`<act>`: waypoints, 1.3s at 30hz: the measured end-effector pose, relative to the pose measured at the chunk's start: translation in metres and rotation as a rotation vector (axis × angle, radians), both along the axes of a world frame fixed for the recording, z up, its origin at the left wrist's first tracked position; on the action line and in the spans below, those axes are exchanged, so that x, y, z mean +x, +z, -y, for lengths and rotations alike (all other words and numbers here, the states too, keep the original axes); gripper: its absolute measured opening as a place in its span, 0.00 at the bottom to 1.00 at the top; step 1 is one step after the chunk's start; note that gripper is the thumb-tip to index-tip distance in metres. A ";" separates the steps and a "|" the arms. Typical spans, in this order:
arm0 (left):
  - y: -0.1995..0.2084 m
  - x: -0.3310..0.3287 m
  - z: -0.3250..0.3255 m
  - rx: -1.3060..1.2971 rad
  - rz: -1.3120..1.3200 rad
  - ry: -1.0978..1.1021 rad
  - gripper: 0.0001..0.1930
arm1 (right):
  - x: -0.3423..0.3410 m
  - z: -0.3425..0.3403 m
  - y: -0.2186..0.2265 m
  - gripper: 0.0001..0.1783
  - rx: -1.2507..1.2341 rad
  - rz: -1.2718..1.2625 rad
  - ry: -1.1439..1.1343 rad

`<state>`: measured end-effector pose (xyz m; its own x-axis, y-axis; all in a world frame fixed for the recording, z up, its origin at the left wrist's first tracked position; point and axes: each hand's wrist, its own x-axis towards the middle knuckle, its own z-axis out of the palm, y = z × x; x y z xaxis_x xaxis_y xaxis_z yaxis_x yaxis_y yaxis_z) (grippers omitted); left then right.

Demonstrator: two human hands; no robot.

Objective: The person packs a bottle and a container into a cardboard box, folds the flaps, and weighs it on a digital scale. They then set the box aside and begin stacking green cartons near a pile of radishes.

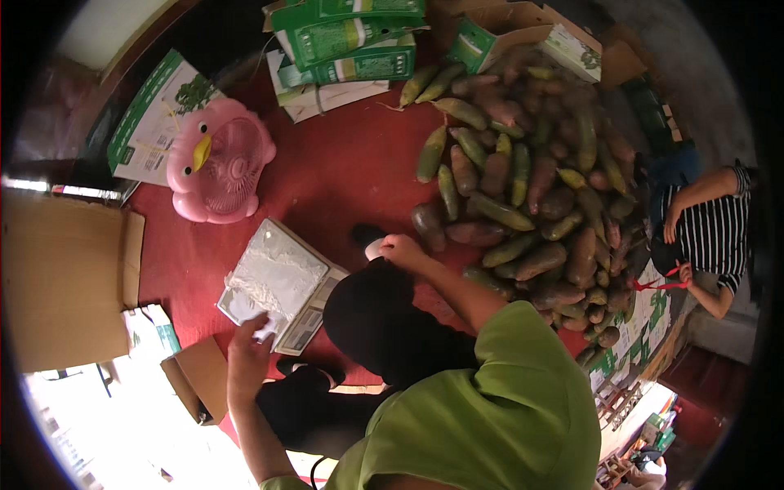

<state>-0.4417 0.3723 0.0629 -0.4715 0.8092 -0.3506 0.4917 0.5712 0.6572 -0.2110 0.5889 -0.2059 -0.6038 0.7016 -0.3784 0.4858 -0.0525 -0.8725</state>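
At the centre, the pale patch [374, 249] beside the right hand [400, 249] is too small to tell. The upper edge crops the green cartons [351, 37]; the lower edge cuts the green shirt [490, 408]. At right, many heaped vegetables [539, 261] lie partly hidden.

The weighing scale [282, 269] looks rough on top; the pink bird-faced object [219, 161] is smooth plastic, the large box [65, 278] matt cardboard, the green shirt [490, 412] cloth.

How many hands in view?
4. Left hand beside the digital scale; right hand just past a black trouser leg. Far right, a co-worker's upper hand by a striped shirt, lower hand at a red strap. More may be hidden.
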 end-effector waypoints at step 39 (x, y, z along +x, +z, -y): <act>0.016 0.268 0.248 -0.076 0.446 0.464 0.06 | 0.081 0.169 0.274 0.06 -0.185 -0.349 1.115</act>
<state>-0.1742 0.1242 0.0789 -0.5618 0.5221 -0.6417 -0.1283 0.7113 0.6910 -0.1299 0.4201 0.0684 -0.9386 -0.3263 -0.1120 0.0800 0.1100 -0.9907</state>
